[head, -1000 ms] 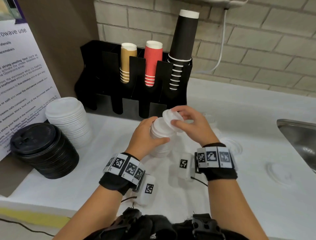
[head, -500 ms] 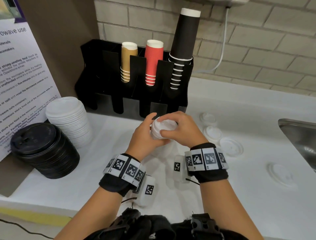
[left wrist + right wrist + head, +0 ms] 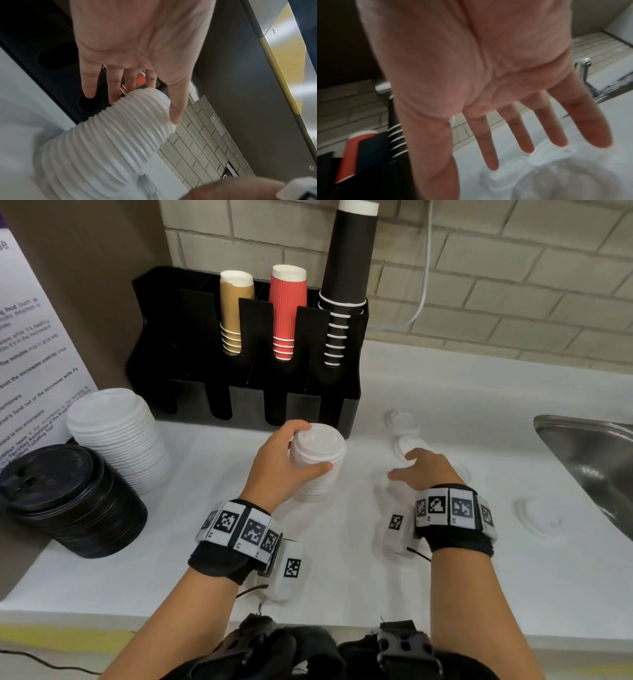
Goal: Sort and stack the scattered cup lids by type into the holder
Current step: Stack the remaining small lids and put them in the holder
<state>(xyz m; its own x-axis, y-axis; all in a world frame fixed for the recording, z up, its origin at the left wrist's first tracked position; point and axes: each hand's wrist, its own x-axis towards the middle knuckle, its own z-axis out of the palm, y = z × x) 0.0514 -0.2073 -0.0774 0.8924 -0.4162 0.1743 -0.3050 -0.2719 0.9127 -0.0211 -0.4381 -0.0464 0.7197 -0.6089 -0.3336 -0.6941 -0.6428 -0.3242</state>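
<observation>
On the white worktop (image 3: 376, 577), the left hand (image 3: 277, 470) curls thumb and fingers round the top of a stack of small white lids (image 3: 317, 463) standing mid-worktop. The right hand (image 3: 424, 470) hovers with fingers spread and empty over loose white lids (image 3: 400, 419) lying toward the sink (image 3: 596, 460) edge. Along the back edge stands the black holder (image 3: 239, 402), its front slots dark.

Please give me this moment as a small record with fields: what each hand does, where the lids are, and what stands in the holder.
left hand: left hand grips small white lid stack, standing on the counter
right hand: right hand open, fingers spread over loose white lids
other lids: large white lid stack; black lid stack; single lid near sink
holder: black holder with tan, red and black cups
</observation>
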